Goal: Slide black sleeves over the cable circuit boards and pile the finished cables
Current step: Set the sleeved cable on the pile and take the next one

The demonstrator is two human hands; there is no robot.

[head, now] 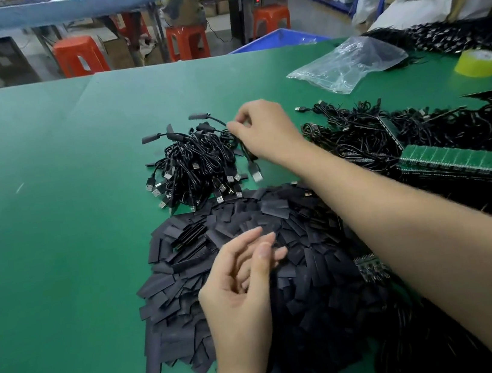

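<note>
Right hand (262,130) is out over the pile of finished cables (194,165) in the middle of the green table (57,244), fingers curled and pinching one black cable (219,121). That cable's sleeved end pokes up and away to the left, clear of the pile, and a silver USB plug (256,173) hangs just under the wrist. Left hand (240,288) hovers low over the big heap of flat black sleeves (292,211) at the near edge, palm turned inward, fingers loose and straight, holding nothing. The sleeve heap touches the near side of the cable pile. Off to the right, a tangle of unsleeved cables (354,133) lies beside a strip of green circuit boards (462,160). Further back on the right sit a clear plastic bag (347,64) and a roll of yellow tape (478,62). Red stools (79,56) stand beyond the table.
</note>
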